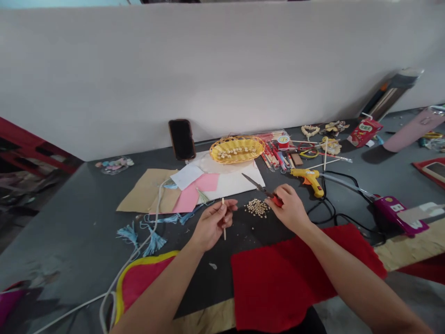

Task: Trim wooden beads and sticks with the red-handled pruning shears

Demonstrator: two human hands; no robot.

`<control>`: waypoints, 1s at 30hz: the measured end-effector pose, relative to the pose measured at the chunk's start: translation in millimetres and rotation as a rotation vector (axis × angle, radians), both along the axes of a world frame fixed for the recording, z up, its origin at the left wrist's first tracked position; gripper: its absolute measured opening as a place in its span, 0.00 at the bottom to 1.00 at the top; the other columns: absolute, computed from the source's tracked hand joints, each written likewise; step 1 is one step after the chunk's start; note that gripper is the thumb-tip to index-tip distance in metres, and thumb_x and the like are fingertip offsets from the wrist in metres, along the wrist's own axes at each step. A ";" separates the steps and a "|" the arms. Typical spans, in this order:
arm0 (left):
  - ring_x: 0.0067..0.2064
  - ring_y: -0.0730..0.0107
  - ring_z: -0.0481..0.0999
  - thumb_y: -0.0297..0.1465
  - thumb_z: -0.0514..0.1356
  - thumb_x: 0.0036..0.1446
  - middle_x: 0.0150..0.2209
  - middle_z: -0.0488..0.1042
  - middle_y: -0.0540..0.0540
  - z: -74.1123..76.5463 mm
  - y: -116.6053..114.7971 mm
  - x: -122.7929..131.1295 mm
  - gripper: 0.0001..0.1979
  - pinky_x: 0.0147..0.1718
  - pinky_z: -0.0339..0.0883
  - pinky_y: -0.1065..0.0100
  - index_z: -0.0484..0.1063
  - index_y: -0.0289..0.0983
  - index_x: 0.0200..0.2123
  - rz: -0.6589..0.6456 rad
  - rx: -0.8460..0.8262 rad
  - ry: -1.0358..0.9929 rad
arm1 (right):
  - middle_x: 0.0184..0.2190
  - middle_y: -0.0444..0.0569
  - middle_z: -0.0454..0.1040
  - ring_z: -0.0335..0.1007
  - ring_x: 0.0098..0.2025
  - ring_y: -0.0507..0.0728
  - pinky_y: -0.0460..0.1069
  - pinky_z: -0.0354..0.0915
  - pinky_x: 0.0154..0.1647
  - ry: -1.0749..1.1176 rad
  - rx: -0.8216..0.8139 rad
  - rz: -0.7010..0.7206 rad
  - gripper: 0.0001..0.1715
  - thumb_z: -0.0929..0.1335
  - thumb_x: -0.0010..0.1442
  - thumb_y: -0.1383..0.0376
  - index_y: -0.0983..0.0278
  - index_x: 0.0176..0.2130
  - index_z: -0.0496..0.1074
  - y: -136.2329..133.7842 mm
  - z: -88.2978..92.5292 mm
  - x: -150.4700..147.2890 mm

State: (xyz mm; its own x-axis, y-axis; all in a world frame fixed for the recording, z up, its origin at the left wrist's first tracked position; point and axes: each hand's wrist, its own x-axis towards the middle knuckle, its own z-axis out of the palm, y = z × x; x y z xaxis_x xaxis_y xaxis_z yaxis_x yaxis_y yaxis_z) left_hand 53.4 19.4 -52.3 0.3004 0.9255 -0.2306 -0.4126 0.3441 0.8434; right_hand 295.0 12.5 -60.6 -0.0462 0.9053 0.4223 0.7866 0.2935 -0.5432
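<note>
My left hand [213,222] pinches a thin pale wooden stick [224,234], which stands roughly upright between thumb and fingers. To its right, my right hand [288,208] is wrapped around the red handles of a pair of scissors [259,186]. Their dark blades point up and to the left, apart from the stick. On the dark tabletop between the hands lies a pile of small pale cut pieces [257,208]. Behind the pile, a yellow woven basket [222,157] holds a row of small pale pieces.
A yellow glue gun [309,180] with a black cord lies right of my right hand. Red cloth [274,278] covers the front edge. Blue tassels [155,242], pink paper [189,197] and a white cable [157,208] lie left. A phone [182,139] leans against the wall.
</note>
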 end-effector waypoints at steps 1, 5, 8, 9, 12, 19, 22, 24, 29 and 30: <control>0.25 0.80 0.59 0.35 0.68 0.50 0.32 0.73 0.42 -1.6 0.6 -1.7 0.14 0.20 0.48 0.75 0.79 0.32 0.38 -0.009 -0.009 -0.020 | 0.31 0.48 0.68 0.66 0.35 0.59 0.51 0.65 0.37 -0.003 0.002 0.002 0.14 0.67 0.59 0.61 0.58 0.26 0.60 -1.0 1.5 -0.2; 0.24 0.81 0.60 0.35 0.67 0.51 0.32 0.72 0.43 -2.7 1.7 -7.0 0.14 0.20 0.49 0.75 0.79 0.32 0.39 -0.038 -0.037 -0.077 | 0.25 0.45 0.67 0.66 0.30 0.56 0.49 0.61 0.32 -0.002 0.004 -0.029 0.16 0.67 0.60 0.59 0.59 0.25 0.60 -6.0 7.9 -0.7; 0.22 0.82 0.58 0.36 0.66 0.52 0.31 0.72 0.44 -0.5 1.5 -8.7 0.14 0.19 0.49 0.75 0.78 0.33 0.40 -0.073 -0.054 -0.103 | 0.22 0.43 0.66 0.65 0.26 0.55 0.48 0.60 0.28 0.053 -0.024 -0.076 0.15 0.68 0.59 0.57 0.59 0.26 0.62 -8.3 13.3 2.2; 0.21 0.82 0.57 0.36 0.66 0.53 0.30 0.72 0.45 0.0 1.4 -8.9 0.14 0.18 0.48 0.75 0.78 0.34 0.41 -0.086 -0.061 -0.108 | 0.22 0.42 0.66 0.64 0.25 0.54 0.47 0.60 0.27 0.103 -0.058 -0.089 0.15 0.68 0.59 0.56 0.59 0.26 0.63 -8.4 14.9 3.9; 0.20 0.83 0.54 0.36 0.65 0.54 0.28 0.71 0.46 -0.1 0.9 -8.9 0.15 0.18 0.45 0.76 0.78 0.34 0.42 -0.107 -0.076 -0.116 | 0.22 0.42 0.70 0.66 0.25 0.54 0.47 0.63 0.26 0.351 -0.194 -0.098 0.15 0.69 0.58 0.54 0.60 0.29 0.66 -7.1 18.9 9.5; 0.23 0.81 0.57 0.35 0.66 0.53 0.30 0.71 0.44 0.7 1.2 -8.1 0.17 0.20 0.48 0.74 0.77 0.33 0.45 -0.072 -0.107 -0.155 | 0.50 0.55 0.75 0.75 0.47 0.64 0.60 0.74 0.40 1.100 -0.513 0.162 0.13 0.68 0.59 0.54 0.59 0.38 0.67 -10.3 29.8 12.2; 0.23 0.81 0.57 0.35 0.67 0.52 0.29 0.72 0.45 1.4 1.3 -7.5 0.18 0.20 0.48 0.74 0.77 0.32 0.45 -0.061 -0.096 -0.155 | 0.56 0.53 0.71 0.74 0.50 0.65 0.62 0.75 0.39 1.143 -0.531 0.283 0.10 0.68 0.59 0.56 0.57 0.39 0.66 -15.1 32.9 11.0; 0.22 0.82 0.57 0.35 0.67 0.52 0.27 0.72 0.46 1.0 1.0 -7.1 0.19 0.20 0.47 0.75 0.76 0.32 0.45 -0.049 -0.073 -0.142 | 0.59 0.52 0.68 0.72 0.52 0.64 0.62 0.75 0.39 1.082 -0.517 0.353 0.11 0.67 0.61 0.58 0.55 0.44 0.65 -18.1 33.1 9.7; 0.18 0.84 0.52 0.35 0.67 0.52 0.24 0.76 0.46 -0.6 0.1 -6.6 0.15 0.18 0.44 0.77 0.73 0.35 0.41 -0.018 -0.045 -0.082 | 0.59 0.55 0.66 0.66 0.58 0.64 0.64 0.67 0.54 0.376 -0.159 0.260 0.10 0.66 0.60 0.67 0.58 0.44 0.66 -21.8 28.5 5.1; 0.18 0.84 0.52 0.35 0.68 0.52 0.25 0.77 0.46 -0.6 0.0 -6.6 0.14 0.18 0.44 0.77 0.72 0.36 0.39 -0.012 -0.041 -0.076 | 0.59 0.56 0.66 0.65 0.58 0.65 0.65 0.64 0.56 0.203 -0.078 0.254 0.08 0.66 0.59 0.69 0.59 0.41 0.67 -21.9 26.9 4.0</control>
